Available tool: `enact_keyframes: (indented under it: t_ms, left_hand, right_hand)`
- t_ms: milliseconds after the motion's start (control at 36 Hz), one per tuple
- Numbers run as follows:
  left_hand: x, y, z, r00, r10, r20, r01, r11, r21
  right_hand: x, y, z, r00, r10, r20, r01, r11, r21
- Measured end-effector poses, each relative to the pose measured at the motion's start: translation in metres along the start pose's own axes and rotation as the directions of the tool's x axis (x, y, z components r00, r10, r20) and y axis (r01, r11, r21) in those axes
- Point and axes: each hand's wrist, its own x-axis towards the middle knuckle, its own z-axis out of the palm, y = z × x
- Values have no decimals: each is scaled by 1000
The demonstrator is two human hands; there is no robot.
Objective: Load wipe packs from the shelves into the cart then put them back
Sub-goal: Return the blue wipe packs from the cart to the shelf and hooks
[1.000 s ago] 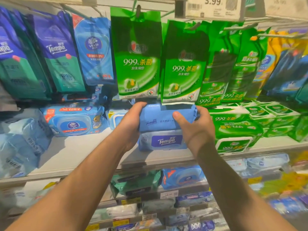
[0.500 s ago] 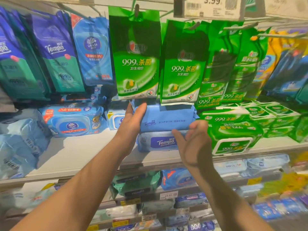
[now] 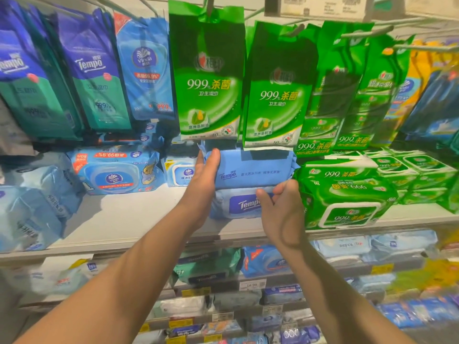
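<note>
On the shelf (image 3: 119, 219), a blue pack (image 3: 250, 170) lies on top of a second Tempo pack (image 3: 236, 204), under the hanging green packs (image 3: 211, 78). The left hand (image 3: 202, 184) lies flat, fingers straight, against the top pack's left end; the right hand (image 3: 280, 209) hovers just in front, fingers loosely curled, holding nothing. This looks like the put-back step, the pack just being settled; next would likely be a nudge square, then letting go
</note>
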Motion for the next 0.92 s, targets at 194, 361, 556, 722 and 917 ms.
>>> enact_keyframes:
  t_ms: [194, 361, 556, 722, 917]
  left_hand:
    - [-24, 6, -8, 993, 64, -96, -41, 973, 227]
    - [-68, 3, -25, 967, 193, -166, -51, 784, 618]
    - [-125, -8, -63, 940, 294, -175, 37, 422, 906]
    - [-190, -12, -111, 914, 315, -255, 180, 247, 952]
    - [-272, 1, -169, 863, 310, -397, 322, 268, 908]
  right_hand:
    - [-11, -5, -13, 996, 33, 88, -28, 998, -61]
    - [-26, -6, -18, 911, 31, 410, 99, 952, -290]
    - [-50, -28, -10, 784, -65, 618, 452, 742, -496]
    - [-83, -69, 17, 667, -107, 737, 569, 713, -411]
    - [-146, -120, 62, 520, -207, 829, 718, 631, -293]
